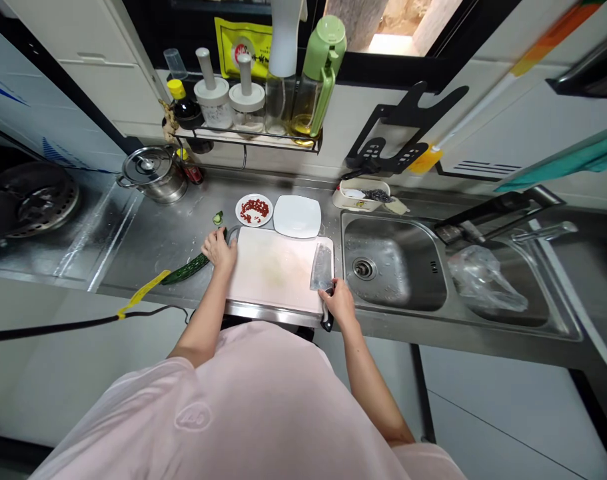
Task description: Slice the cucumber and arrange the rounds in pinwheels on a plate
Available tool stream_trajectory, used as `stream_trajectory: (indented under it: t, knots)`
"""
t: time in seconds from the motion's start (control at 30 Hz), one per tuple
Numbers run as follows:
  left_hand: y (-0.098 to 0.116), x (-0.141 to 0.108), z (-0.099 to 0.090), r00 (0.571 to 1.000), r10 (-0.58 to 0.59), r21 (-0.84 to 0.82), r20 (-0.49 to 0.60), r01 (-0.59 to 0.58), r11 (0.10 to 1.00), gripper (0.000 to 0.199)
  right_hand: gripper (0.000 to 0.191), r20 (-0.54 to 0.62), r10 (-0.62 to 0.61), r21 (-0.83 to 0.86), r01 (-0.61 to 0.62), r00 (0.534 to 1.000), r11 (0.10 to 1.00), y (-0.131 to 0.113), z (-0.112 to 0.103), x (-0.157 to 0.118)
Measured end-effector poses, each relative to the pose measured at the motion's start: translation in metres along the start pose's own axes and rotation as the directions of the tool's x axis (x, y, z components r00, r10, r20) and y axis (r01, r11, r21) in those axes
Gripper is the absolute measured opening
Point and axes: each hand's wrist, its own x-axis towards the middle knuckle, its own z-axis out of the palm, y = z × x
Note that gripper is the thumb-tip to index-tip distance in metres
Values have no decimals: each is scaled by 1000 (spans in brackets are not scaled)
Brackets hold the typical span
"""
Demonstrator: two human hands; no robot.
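A long green cucumber (187, 269) lies on the steel counter, left of the white cutting board (263, 283). My left hand (220, 249) is closed over the cucumber's upper end, at the board's left edge. At the right side of the board, my right hand (339, 299) grips the handle of a kitchen knife (322, 265), its wide blade lying over the board. Small green cucumber pieces (218, 218) sit beyond my left hand. Behind the board stand a white plate of chopped red pieces (254, 211) and a bare white plate (297, 217).
A steel sink (393, 267) adjoins the board on the right; a plastic bag (483, 277) rests in the second basin. A lidded pot (156, 175) and a wok (28, 200) stand left. Above hangs a rack (248, 139) with jars and bottles.
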Motion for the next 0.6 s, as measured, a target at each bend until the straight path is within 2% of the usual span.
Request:
stream_trajectory:
  t: [0.2, 0.4, 0.6]
  knots:
    - [-24, 8, 2, 993, -105, 98, 52, 99, 990, 55, 52, 15, -11, -18, 11, 1000, 1000, -1, -1, 1]
    - [-45, 14, 5, 986, -93, 137, 136, 74, 988, 52, 50, 49, 6, -60, -3, 999, 998, -5, -7, 2]
    - [-52, 19, 2, 976, -63, 156, 208, 31, 987, 50, 50, 47, 12, -94, -8, 999, 996, -7, -9, 2]
